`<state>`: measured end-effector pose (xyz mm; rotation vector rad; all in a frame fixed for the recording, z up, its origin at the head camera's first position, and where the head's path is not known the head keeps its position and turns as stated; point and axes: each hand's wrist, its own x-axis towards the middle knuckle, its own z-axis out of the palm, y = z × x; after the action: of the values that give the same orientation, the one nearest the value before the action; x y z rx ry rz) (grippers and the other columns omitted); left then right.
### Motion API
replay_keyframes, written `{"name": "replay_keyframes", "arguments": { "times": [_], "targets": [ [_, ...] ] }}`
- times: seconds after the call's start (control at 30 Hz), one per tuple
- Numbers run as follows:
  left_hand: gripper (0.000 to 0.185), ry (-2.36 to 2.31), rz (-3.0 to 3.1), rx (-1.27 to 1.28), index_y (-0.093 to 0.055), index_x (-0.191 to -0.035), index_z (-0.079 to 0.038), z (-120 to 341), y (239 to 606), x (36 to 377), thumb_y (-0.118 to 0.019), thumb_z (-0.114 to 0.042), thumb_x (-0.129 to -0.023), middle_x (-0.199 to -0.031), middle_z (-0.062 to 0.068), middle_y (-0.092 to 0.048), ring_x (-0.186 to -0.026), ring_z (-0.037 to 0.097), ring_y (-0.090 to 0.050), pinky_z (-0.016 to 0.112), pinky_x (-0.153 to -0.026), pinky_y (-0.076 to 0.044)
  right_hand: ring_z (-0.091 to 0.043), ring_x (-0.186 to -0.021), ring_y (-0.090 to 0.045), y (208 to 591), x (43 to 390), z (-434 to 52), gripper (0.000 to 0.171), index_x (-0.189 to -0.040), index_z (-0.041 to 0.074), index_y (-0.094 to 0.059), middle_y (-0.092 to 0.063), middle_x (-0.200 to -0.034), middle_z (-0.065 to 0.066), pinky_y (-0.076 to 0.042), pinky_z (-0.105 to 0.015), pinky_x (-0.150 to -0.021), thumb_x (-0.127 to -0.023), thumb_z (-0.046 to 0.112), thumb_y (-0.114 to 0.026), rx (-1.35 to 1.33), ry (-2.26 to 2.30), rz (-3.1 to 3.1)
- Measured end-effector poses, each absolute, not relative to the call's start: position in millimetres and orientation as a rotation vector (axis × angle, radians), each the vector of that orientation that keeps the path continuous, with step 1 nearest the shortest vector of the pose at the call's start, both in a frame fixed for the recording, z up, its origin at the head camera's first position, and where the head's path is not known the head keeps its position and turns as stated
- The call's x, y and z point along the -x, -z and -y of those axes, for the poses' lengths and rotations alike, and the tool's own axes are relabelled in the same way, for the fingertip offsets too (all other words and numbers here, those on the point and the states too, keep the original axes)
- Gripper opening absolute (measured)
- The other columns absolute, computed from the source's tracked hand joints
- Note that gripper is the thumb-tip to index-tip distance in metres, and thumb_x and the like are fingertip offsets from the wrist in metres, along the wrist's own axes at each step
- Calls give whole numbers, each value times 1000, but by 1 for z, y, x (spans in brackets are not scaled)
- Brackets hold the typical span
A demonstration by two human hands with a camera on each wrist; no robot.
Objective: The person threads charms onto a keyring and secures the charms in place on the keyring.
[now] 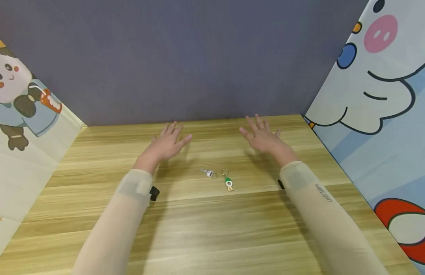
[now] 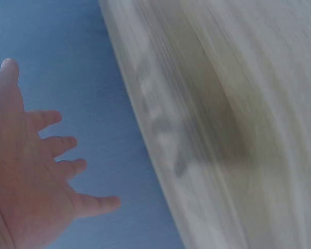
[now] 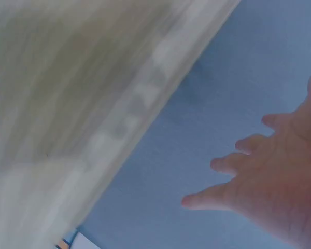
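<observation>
Both hands hover palm down over the far part of a wooden table (image 1: 205, 229), fingers spread and straight, holding nothing. My left hand (image 1: 169, 143) is left of centre and my right hand (image 1: 262, 135) is right of centre. Between and nearer than them lie a small silver key (image 1: 209, 173) on a ring and a keychain with a green and white charm (image 1: 228, 183). Neither hand touches them. In the left wrist view the left hand (image 2: 33, 171) shows open against the blurred table. The right wrist view shows the right hand (image 3: 272, 181) open too.
A grey-blue wall (image 1: 185, 57) closes the table's far edge. Cartoon-printed panels stand at the left (image 1: 23, 114) and right (image 1: 380, 95) sides. Beige sleeves cover both forearms, each with a small black device at the wrist.
</observation>
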<state>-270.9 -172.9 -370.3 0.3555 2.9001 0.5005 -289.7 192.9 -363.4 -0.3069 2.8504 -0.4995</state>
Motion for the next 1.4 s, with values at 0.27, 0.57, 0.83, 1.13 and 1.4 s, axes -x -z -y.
{"name": "replay_keyframes", "arguments": {
  "times": [0.27,0.57,0.83,1.13,1.4],
  "targets": [
    [95,-510,-2892,-475,-12,-172,-16,170,362,259,-25,-80,-103,-180,16,-4,-166,46,-8,71,-130,-14,-50,-165,5,359,281,-192,80,-170,40,5,17,-179,-8,-3,-83,-123,-105,77,-20,507,524,-2803],
    [82,-542,-2788,-659,-33,-167,-11,147,362,234,-51,-64,-106,-173,20,-33,-160,43,-33,60,-131,-27,-48,-156,-36,371,268,-182,79,-172,32,-15,-17,-178,-19,-31,-69,-126,-108,56,-54,819,680,-2626],
    [64,-599,-2697,-848,-53,-155,-10,130,380,226,-70,-44,-103,-158,17,-55,-138,38,-61,56,-119,-47,-32,-129,-61,396,261,-170,68,-165,28,-41,-52,-148,-19,-53,-55,-109,-104,34,-70,872,889,-2414],
    [64,-604,-2626,-902,-62,-148,-25,122,412,232,-80,-51,-92,-143,6,-62,-142,38,-49,75,-119,-35,-22,-117,-52,418,260,-162,53,-152,26,-59,-58,-137,-4,-47,-39,-100,-101,27,-75,846,862,-2271],
    [49,-692,-2535,-869,-68,-139,-34,119,422,238,-80,-48,-93,-132,-4,-64,-130,26,-49,65,-117,-28,-24,-114,-48,425,261,-163,41,-141,19,-69,-57,-135,-8,-44,-37,-99,-101,22,-75,872,903,-2252]
  ]
}}
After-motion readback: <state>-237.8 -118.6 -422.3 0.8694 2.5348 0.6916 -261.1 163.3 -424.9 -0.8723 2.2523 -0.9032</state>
